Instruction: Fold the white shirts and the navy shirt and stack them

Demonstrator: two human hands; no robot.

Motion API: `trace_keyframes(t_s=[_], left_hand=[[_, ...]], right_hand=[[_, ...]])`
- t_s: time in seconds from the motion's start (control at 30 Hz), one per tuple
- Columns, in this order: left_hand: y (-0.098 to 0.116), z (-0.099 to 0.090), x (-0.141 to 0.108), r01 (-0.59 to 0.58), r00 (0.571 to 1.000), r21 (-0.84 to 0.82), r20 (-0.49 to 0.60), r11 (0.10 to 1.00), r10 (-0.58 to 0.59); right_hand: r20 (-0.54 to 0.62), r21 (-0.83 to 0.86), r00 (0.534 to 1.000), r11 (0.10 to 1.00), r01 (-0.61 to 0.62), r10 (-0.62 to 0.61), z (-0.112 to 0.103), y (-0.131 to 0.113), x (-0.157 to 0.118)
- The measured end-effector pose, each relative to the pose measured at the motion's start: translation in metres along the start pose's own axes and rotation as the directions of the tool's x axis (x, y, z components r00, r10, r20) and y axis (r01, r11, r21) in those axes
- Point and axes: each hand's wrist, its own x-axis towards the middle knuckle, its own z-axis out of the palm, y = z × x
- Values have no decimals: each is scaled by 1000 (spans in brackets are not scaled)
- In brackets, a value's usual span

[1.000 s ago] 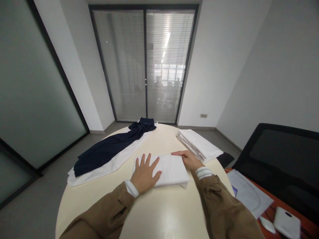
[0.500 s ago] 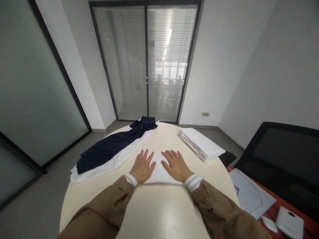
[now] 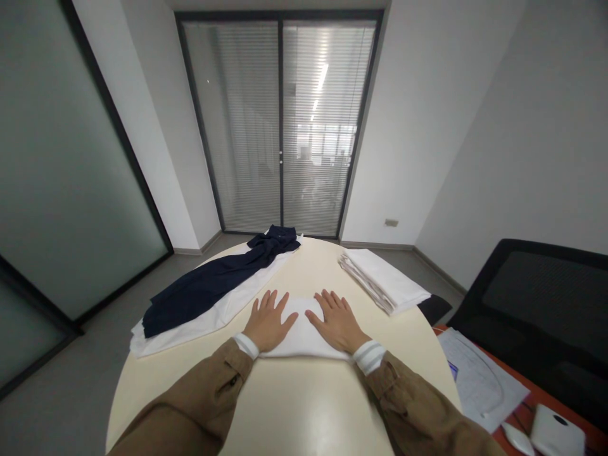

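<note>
A folded white cloth (image 3: 304, 339) lies flat on the round cream table (image 3: 294, 405) in front of me. My left hand (image 3: 269, 322) rests palm down on its left side, fingers spread. On the right side of the cloth, my right hand (image 3: 336, 320) lies flat with its fingers apart. Neither hand grips anything. The cloth's front edge shows between my wrists; the parts under my palms are hidden.
At the left of the table, a dark navy garment (image 3: 204, 291) lies over a white garment (image 3: 232, 307). A folded white stack of cloth (image 3: 384, 278) sits at the right edge. Beyond are a black mesh chair (image 3: 546, 304), papers (image 3: 484, 373) and a white mouse (image 3: 517, 438).
My hands have moved slightly apart on the white cloth, the left one shifting a little to the left. The view has tilted slightly upward.
</note>
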Motion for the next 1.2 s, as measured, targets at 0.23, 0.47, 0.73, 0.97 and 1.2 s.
trace_keyframes(t_s=[0.23, 0.47, 0.73, 0.97, 1.2], left_hand=[[-9, -3, 6, 39, 981, 39, -193, 999, -30], [-22, -4, 8, 125, 953, -56, -272, 991, -136], [-26, 0, 20, 2, 885, -732, -315, 681, -341], [-20, -15, 23, -129, 895, -946, -240, 298, -375], [-18, -13, 18, -29, 943, -1000, -30, 9, -331]], right_hand=[[-156, -22, 987, 999, -40, 36, 2, 10, 3], [-226, 39, 972, 997, 73, -62, -14, 16, 5], [-232, 288, 971, 958, 11, 58, -16, 35, 12], [-47, 861, 950, 496, -117, 307, -17, 52, 19], [68, 987, 983, 130, -90, 169, -18, 45, 9]])
